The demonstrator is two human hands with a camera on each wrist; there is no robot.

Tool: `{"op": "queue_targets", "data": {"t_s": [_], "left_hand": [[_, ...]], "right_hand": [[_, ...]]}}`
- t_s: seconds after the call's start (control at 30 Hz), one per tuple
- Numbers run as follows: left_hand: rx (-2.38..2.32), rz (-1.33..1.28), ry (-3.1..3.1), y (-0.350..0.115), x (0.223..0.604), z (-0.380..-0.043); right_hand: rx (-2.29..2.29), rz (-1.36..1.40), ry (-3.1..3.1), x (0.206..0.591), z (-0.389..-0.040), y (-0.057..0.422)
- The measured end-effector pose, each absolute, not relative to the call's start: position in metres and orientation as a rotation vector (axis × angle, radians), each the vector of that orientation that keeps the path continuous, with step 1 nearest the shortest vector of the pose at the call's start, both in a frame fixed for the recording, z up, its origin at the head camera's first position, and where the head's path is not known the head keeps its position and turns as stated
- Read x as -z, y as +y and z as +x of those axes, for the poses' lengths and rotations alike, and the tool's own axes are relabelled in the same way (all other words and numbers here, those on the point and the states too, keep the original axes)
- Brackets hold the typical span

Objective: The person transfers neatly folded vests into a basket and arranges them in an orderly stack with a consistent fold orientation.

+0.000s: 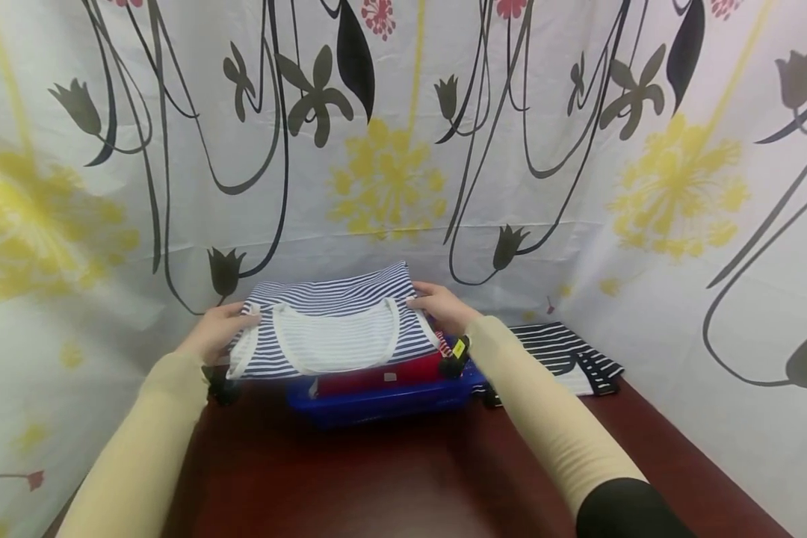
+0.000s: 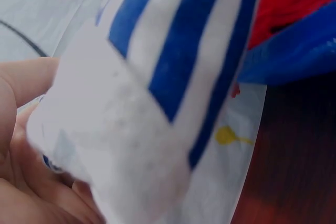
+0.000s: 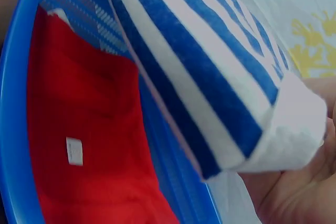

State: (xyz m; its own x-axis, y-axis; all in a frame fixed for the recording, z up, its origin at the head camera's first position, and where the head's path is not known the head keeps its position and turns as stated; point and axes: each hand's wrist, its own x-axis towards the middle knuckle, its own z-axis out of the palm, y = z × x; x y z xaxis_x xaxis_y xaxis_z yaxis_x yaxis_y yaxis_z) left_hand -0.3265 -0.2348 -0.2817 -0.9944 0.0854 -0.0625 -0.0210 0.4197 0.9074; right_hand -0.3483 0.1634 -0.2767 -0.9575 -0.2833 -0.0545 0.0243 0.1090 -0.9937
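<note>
A blue-and-white striped shirt [image 1: 336,291] with white trim around its wide neck opening is held up, spread between both hands. My left hand [image 1: 217,331] pinches its left side, thumb in front. At the opposite side, my right hand [image 1: 445,308] grips the edge the same way. White trim of the shirt [image 2: 178,30] covers part of the left fingers in the left wrist view. Below and behind the shirt stands a blue plastic basket [image 1: 383,407]. Inside lies a folded red garment [image 3: 100,114] with a small white label [image 3: 74,151].
On the right of the dark red-brown table [image 1: 350,478], a black-and-white striped garment [image 1: 545,347] lies flat beside the basket. A white curtain [image 1: 403,194] with a flower print hangs behind the table and along both sides.
</note>
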Motion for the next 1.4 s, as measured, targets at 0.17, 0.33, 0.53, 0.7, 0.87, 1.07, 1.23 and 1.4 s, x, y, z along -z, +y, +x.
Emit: {"op": "queue_targets", "data": {"t_s": [0.17, 0.33, 0.53, 0.7, 0.87, 1.07, 1.23, 1.4], "left_hand": [[-1.665, 0.062, 2.545, -0.223, 0.284, -0.328], [-1.678, 0.093, 2.543, -0.213, 0.288, -0.332], [-1.735, 0.115, 2.494, -0.197, 0.295, -0.34], [-1.757, 0.139, 2.461, -0.186, 0.303, -0.345], [-1.723, 0.155, 2.491, -0.175, 0.309, -0.35], [-1.61, 0.123, 2.586, -0.168, 0.315, -0.354], [-1.592, 0.104, 2.596, -0.163, 0.319, -0.356], [-1.594, 0.111, 2.604, -0.156, 0.323, -0.358]], "right_hand": [[1.882, -0.288, 2.203, 0.276, -0.349, 0.177], [1.868, -0.247, 2.226, 0.277, -0.35, 0.188], [1.826, -0.208, 2.288, 0.28, -0.347, 0.204], [1.812, -0.186, 2.278, 0.284, -0.346, 0.214], [1.775, -0.144, 2.306, 0.289, -0.347, 0.224], [1.763, -0.136, 2.323, 0.298, -0.349, 0.229], [1.734, -0.083, 2.337, 0.303, -0.352, 0.231], [1.69, -0.074, 2.378, 0.307, -0.355, 0.233]]}}
